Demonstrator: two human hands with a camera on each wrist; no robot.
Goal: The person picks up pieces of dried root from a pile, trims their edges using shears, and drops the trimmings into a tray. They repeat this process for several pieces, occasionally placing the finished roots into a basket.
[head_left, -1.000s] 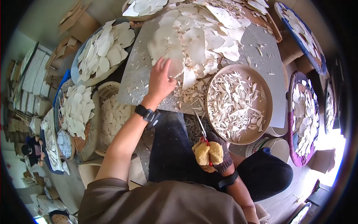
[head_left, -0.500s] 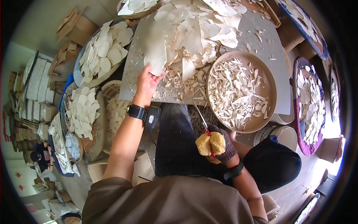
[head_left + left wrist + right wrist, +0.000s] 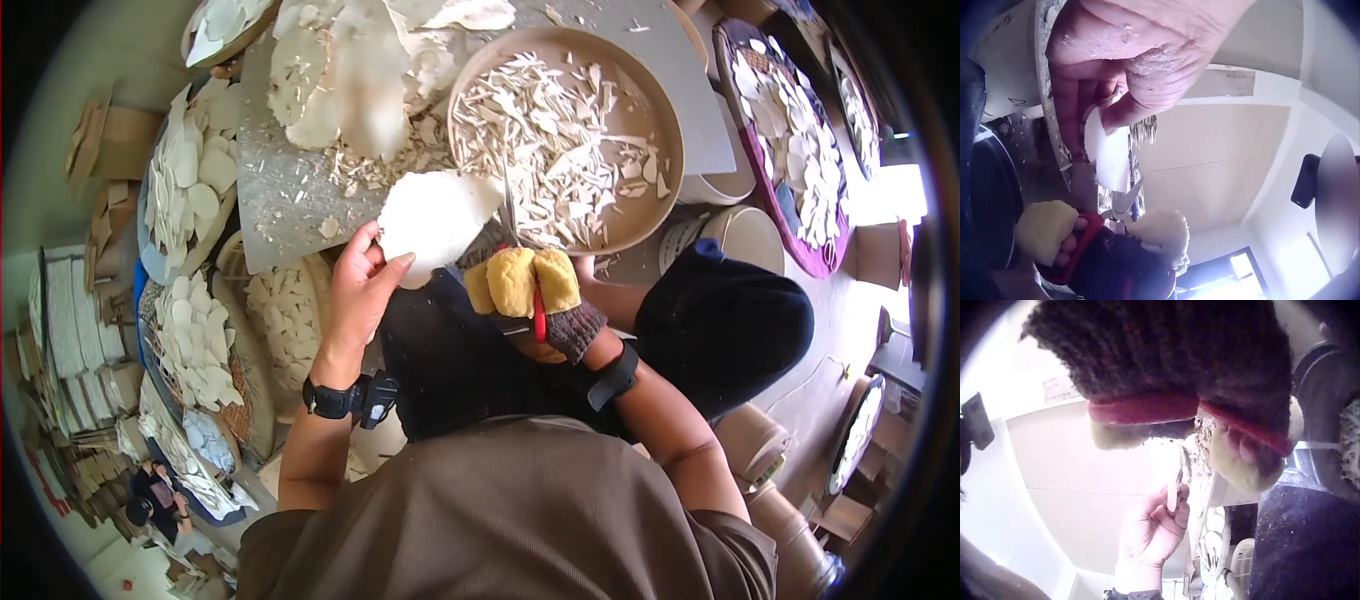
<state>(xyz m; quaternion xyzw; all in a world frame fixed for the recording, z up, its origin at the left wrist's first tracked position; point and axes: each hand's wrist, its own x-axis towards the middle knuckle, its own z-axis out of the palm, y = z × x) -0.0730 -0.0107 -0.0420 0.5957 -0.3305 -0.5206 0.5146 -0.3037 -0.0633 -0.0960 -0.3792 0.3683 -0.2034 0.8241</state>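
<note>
My bare left hand [image 3: 358, 290] pinches the lower left edge of a thin, flat white slice [image 3: 435, 222] with rounded edges. In the left wrist view that slice [image 3: 1109, 153] is seen nearly edge-on between thumb and fingers. My right hand [image 3: 578, 330], in a dark knitted glove that leaves the fingertips bare, grips red-handled scissors [image 3: 540, 318]. Yellow padding [image 3: 512, 280] is wrapped around the handles. The scissor blades [image 3: 1125, 203] stand apart, close to the slice's edge. From the right wrist view, the glove [image 3: 1166, 350] hides much of the scissors.
A round tray [image 3: 672, 140] of white slivers overlaps the grey table [image 3: 290, 205] ahead. Larger white sheets [image 3: 340, 80] and scraps lie on its left part. Baskets of slices [image 3: 195, 335] stand at left, a purple-rimmed one [image 3: 830, 262] at right. Another person [image 3: 160, 500] is far left.
My left hand has taken a white slice off the table pile and brought it back and right, beside the scissors. The scissors have moved slightly left and up, their blades now by the slice.
</note>
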